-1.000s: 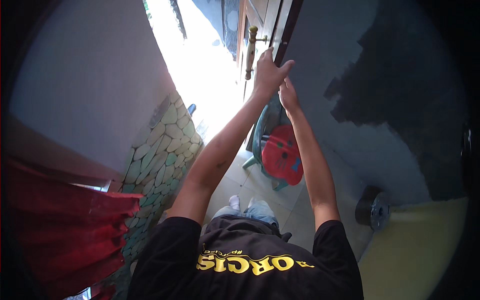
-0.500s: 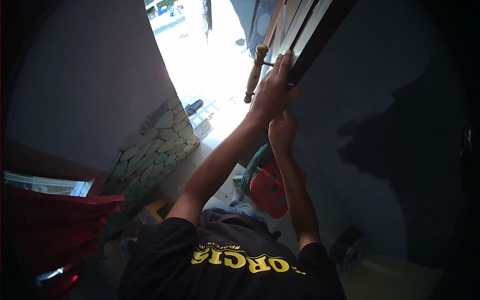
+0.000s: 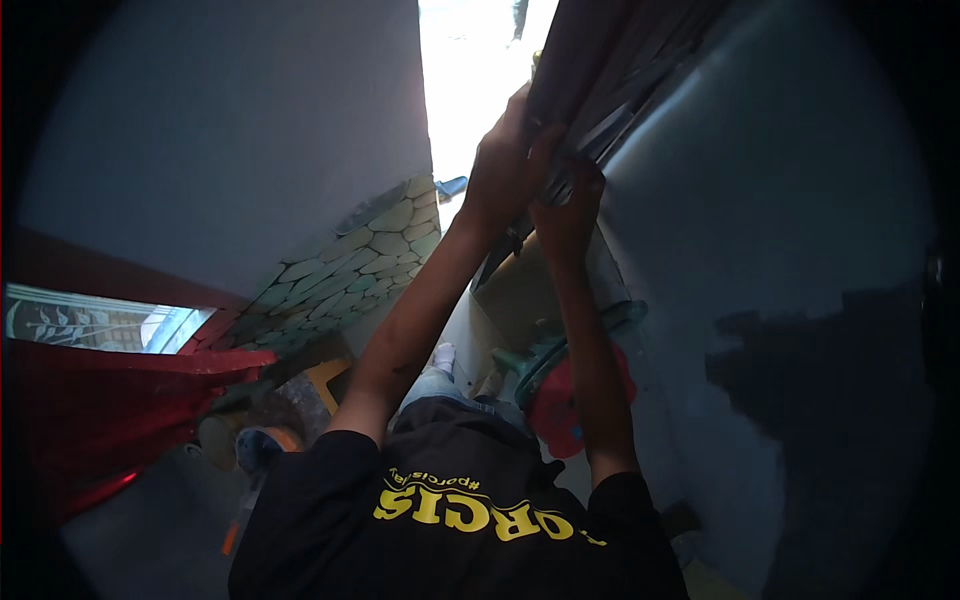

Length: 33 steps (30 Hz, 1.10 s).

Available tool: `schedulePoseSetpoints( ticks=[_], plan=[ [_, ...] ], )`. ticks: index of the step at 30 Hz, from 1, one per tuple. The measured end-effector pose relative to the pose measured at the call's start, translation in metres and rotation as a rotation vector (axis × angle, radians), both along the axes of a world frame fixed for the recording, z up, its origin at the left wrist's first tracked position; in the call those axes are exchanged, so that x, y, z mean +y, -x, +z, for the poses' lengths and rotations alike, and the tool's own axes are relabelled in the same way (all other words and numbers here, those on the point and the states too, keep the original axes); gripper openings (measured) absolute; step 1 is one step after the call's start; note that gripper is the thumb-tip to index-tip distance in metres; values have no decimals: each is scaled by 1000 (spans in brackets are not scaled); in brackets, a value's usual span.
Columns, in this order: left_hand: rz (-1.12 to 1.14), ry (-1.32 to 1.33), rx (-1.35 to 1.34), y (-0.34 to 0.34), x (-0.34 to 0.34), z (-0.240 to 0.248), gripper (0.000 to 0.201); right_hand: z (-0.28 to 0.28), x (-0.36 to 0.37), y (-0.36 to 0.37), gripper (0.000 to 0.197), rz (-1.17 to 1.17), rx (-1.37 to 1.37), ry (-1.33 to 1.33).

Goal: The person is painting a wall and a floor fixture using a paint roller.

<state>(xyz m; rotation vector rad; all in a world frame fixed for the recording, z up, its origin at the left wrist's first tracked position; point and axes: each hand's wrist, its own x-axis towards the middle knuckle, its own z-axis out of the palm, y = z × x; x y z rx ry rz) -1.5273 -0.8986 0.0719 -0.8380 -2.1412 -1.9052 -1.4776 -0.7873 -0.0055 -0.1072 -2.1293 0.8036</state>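
A dark wooden door (image 3: 585, 70) stands partly open at the upper middle, its edge toward me. My left hand (image 3: 505, 170) grips this edge, with its fingers round the bright outer side and its thumb on the near side. Just right of it, my right hand (image 3: 568, 215) is closed against the inner side of the door. A small shiny metal part shows between the two hands; its kind is too dark to tell. What the right fingers hold is hidden.
Left of the gap is a pale wall (image 3: 300, 120) with stone cladding (image 3: 385, 240) at its base. Below my right arm are a green curved object (image 3: 545, 360) and a red one (image 3: 555, 410). A red curtain (image 3: 110, 390) hangs at the left. One dark shoe (image 3: 452, 187) lies outside.
The door has swung toward the wall on the left, and the bright gap is narrower. The brass-and-wood pull handle has gone from sight. My left hand now wraps the door's edge.
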Motion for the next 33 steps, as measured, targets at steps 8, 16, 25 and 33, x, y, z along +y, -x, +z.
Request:
schedulePoseSetpoints(
  ticks=[8,16,25,33],
  plan=[
    [401,34,446,11,-70,-60,38,13,-45,102,83,207,70,-25],
    [399,154,211,-33,-128,-139,36,17,-71,150,79,115,50,-55],
    [306,273,-136,-4,-123,-197,34,-5,-67,178,67,234,201,-37],
    [231,181,237,89,-72,-191,50,-12,-33,165,55,393,63,-94]
  ],
)
